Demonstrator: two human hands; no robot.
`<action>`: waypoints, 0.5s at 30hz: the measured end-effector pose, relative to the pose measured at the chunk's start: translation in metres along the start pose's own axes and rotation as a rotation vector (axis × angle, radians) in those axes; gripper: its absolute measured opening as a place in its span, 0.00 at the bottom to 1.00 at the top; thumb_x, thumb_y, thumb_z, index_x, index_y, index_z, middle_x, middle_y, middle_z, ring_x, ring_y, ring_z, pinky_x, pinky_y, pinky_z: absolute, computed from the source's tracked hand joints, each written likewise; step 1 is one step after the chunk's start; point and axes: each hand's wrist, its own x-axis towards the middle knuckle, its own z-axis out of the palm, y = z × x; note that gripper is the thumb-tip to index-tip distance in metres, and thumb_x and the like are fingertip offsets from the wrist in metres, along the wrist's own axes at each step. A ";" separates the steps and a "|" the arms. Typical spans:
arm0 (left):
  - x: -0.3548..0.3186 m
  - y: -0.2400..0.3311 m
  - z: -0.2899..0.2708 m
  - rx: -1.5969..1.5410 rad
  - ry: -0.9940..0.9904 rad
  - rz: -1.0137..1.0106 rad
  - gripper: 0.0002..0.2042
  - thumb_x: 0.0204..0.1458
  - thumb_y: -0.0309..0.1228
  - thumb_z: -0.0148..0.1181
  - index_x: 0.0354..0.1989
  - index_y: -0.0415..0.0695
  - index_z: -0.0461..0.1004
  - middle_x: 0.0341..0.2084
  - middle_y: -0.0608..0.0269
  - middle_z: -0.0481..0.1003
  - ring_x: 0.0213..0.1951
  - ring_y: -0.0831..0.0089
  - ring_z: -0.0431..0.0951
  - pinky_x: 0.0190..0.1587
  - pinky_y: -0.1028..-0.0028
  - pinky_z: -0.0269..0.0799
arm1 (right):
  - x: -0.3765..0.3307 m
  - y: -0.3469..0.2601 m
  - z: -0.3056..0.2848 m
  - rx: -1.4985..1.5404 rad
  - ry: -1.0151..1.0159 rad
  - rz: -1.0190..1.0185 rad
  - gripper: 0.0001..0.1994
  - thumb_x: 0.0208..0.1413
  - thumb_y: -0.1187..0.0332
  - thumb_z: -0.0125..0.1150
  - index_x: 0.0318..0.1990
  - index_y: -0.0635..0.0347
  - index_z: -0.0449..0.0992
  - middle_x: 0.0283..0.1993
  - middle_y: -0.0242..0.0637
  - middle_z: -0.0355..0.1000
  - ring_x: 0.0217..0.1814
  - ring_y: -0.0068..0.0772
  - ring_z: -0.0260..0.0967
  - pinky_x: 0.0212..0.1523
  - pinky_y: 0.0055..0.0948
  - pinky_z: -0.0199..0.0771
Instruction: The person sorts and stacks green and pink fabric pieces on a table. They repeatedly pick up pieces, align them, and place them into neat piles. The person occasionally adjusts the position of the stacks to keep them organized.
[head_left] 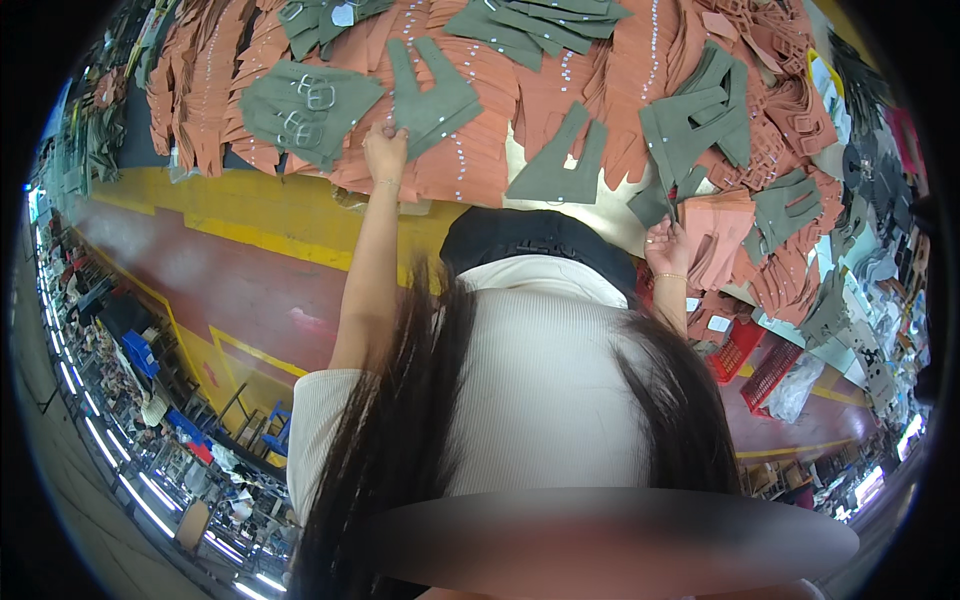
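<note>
My left hand is closed at the lower left edge of a flat green cut piece with two upright prongs, its fingers pinched there. Just left of it lies a stack of green pieces with metal buckles. My right hand is closed around a small dark tool with a bit of red, probably snips; its shape is partly hidden. The tool's tip is by a small green piece. Another forked green piece lies between my hands, at the table's near edge.
Overlapping rows of orange cut pieces cover much of the table. More green pieces lie at the right, above an orange stack beside my right hand. Red plastic baskets stand on the floor at the right.
</note>
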 end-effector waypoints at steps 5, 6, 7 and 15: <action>0.000 0.016 0.001 -0.014 0.085 0.000 0.17 0.38 0.31 0.67 0.36 0.36 0.74 0.28 0.53 0.77 0.31 0.62 0.76 0.34 0.68 0.71 | -0.066 0.025 0.076 -0.041 -0.280 0.202 0.06 0.56 0.69 0.52 0.33 0.63 0.71 0.39 0.40 0.74 0.38 0.28 0.73 0.41 0.28 0.74; 0.000 0.021 -0.002 -0.126 0.001 -0.094 0.16 0.40 0.31 0.66 0.36 0.36 0.74 0.28 0.55 0.77 0.31 0.65 0.76 0.31 0.70 0.71 | -0.076 0.035 0.094 -0.045 -0.350 0.287 0.07 0.57 0.69 0.52 0.34 0.63 0.71 0.39 0.40 0.74 0.38 0.28 0.73 0.41 0.28 0.74; 0.000 0.027 -0.006 -0.225 -0.074 -0.175 0.15 0.41 0.30 0.65 0.37 0.36 0.74 0.27 0.57 0.77 0.30 0.68 0.76 0.29 0.72 0.71 | -0.086 0.046 0.111 -0.049 -0.420 0.372 0.07 0.57 0.69 0.52 0.34 0.63 0.71 0.40 0.40 0.74 0.38 0.29 0.73 0.41 0.28 0.74; 0.007 0.108 -0.116 -0.454 -0.091 -0.086 0.13 0.55 0.34 0.55 0.42 0.37 0.71 0.38 0.57 0.73 0.30 0.73 0.77 0.25 0.79 0.75 | -0.101 0.157 0.225 -0.474 -0.783 0.588 0.11 0.59 0.60 0.53 0.38 0.57 0.71 0.43 0.40 0.74 0.36 0.28 0.73 0.38 0.29 0.74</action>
